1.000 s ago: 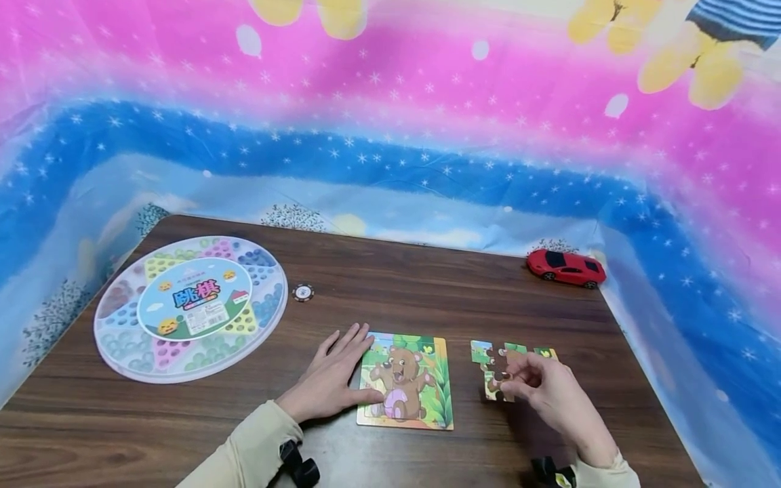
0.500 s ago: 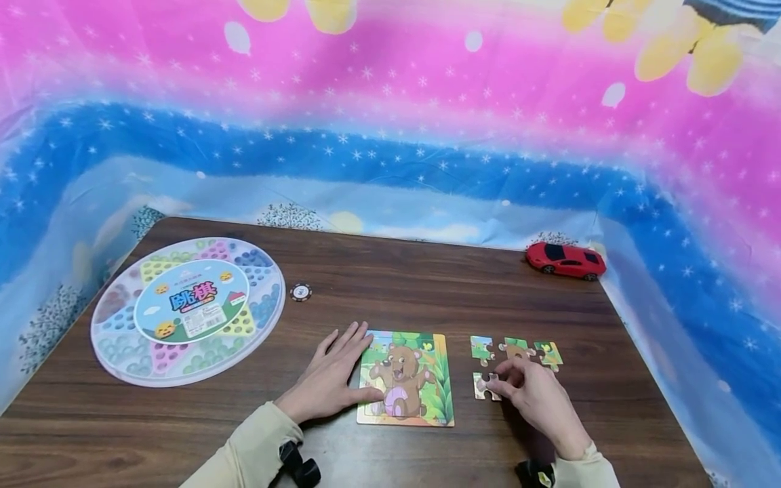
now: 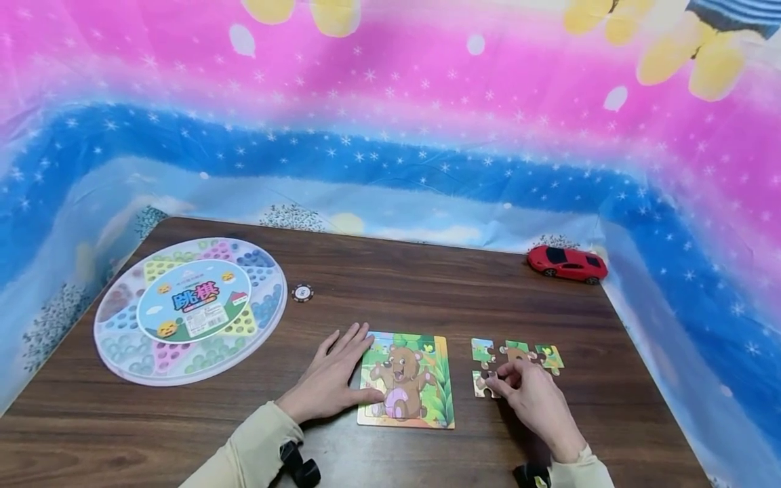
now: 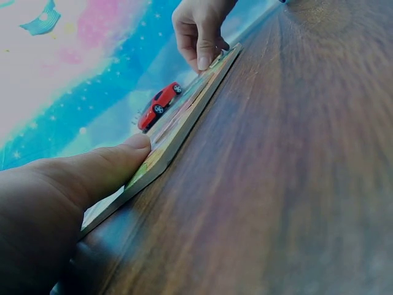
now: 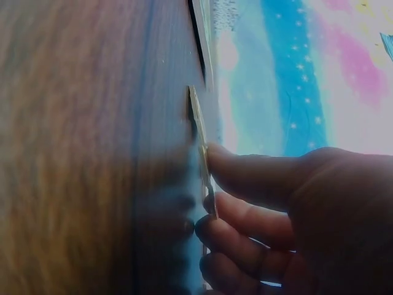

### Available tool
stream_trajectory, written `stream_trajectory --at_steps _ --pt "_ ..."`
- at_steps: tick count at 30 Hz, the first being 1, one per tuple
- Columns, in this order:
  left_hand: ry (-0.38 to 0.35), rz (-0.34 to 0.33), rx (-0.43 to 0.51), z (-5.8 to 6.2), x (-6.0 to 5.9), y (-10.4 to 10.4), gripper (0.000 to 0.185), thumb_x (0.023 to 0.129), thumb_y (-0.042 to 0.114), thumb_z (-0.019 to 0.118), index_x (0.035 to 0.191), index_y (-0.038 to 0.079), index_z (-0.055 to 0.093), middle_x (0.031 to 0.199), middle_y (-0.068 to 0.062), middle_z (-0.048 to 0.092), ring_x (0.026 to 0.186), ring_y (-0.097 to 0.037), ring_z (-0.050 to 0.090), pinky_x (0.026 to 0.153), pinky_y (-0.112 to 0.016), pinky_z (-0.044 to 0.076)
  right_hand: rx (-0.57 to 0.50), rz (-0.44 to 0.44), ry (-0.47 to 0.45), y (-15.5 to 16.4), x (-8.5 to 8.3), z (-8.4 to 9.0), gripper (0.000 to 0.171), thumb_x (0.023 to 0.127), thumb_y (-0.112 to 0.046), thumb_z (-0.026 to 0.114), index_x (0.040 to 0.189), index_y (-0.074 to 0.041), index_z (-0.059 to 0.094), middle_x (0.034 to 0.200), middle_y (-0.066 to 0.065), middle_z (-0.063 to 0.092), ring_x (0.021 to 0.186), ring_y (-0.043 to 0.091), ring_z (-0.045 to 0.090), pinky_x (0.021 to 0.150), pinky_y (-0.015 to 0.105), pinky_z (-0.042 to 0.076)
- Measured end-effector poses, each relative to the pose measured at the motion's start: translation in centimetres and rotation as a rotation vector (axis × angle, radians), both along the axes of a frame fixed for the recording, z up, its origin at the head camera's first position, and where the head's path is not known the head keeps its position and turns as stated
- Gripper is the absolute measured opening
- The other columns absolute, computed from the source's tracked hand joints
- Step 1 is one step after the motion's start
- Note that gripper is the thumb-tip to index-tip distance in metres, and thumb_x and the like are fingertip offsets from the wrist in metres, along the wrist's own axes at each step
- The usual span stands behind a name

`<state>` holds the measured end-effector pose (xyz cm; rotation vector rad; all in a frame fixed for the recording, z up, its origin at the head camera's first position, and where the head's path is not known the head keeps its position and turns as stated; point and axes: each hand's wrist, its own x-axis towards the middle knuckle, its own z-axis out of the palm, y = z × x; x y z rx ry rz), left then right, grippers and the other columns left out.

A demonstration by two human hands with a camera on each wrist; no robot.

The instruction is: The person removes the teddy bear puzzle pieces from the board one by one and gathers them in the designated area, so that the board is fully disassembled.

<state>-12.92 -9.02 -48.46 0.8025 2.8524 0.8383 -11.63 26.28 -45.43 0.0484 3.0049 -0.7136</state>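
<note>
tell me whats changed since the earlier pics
The right hand has moved left toward the bear puzzle, bringing the lower puzzle piece along in its fingers. Nothing was visibly let go. The left hand on the bear puzzle, red car and round game board stayed put.

Brown bear, green leaves on the puzzle (image 3: 405, 381)

Loose pieces (image 3: 482, 348) show green, blue and brown; the counter (image 3: 390, 288) has dark brown wood grain; the toy car (image 3: 567, 265) is red with black windows; the backdrop (image 3: 390, 152) runs pink and blue with white snowflakes.
</note>
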Motion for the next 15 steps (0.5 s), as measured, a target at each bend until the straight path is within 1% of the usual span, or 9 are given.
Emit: stream_trajectory --at_steps 5,11,15 --pt "-0.019 -0.005 0.003 -0.03 -0.02 0.04 0.101 0.081 0.070 0.059 0.153 0.007 0.029 0.161 -0.011 0.015 0.148 -0.023 0.008 0.117 -0.049 0.003 0.014 0.004 -0.010 0.02 0.06 0.09 0.022 0.086 -0.036 0.075 0.087 -0.015 0.069 0.072 -0.005 0.058 0.066 0.011 0.050 0.060 0.032 0.041" --pt "-0.017 -0.002 0.006 -0.07 -0.04 0.10 0.100 0.081 0.070 0.060 0.153 0.007 0.030 0.161 -0.011 0.016 0.148 -0.023 0.008 0.117 -0.048 0.003 0.044 0.018 0.030 0.16 0.18 -0.07 0.020 0.084 -0.036 0.076 0.086 -0.017 0.069 0.071 -0.007 0.057 0.069 0.012 0.050 0.060 0.032 0.042" --pt "-0.018 0.000 0.012 -0.06 0.06 -0.03 0.100 0.081 0.069 0.061 0.153 0.007 0.030 0.161 -0.011 0.016 0.148 -0.023 0.008 0.117 -0.047 0.002 0.076 0.040 0.062 0.08 0.24 -0.11 0.020 0.084 -0.036 0.077 0.085 -0.017 0.070 0.072 -0.009 0.057 0.071 0.012 0.051 0.062 0.036 0.045"
